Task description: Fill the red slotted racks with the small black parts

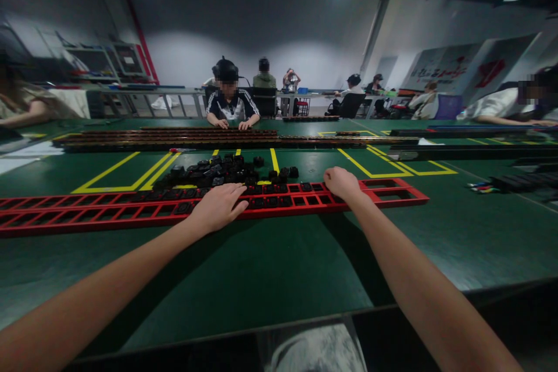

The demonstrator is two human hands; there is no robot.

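Two long red slotted frames (383, 192) lie side by side across the green table in front of me. Several slots near the middle hold small black parts (279, 201). A loose heap of the same black parts (218, 171) sits just behind the frames. My left hand (219, 206) lies flat on the near frame, fingers stretched toward the filled slots. My right hand (342, 181) rests on the far frame's right part with its fingers curled; whether it holds anything is hidden.
Yellow lines (126, 171) mark boxes on the green table (279, 267). Long dark frames (183, 138) lie farther back in front of a seated person (231, 106). More people sit at the left, right and rear. Dark strips (518, 181) lie at right.
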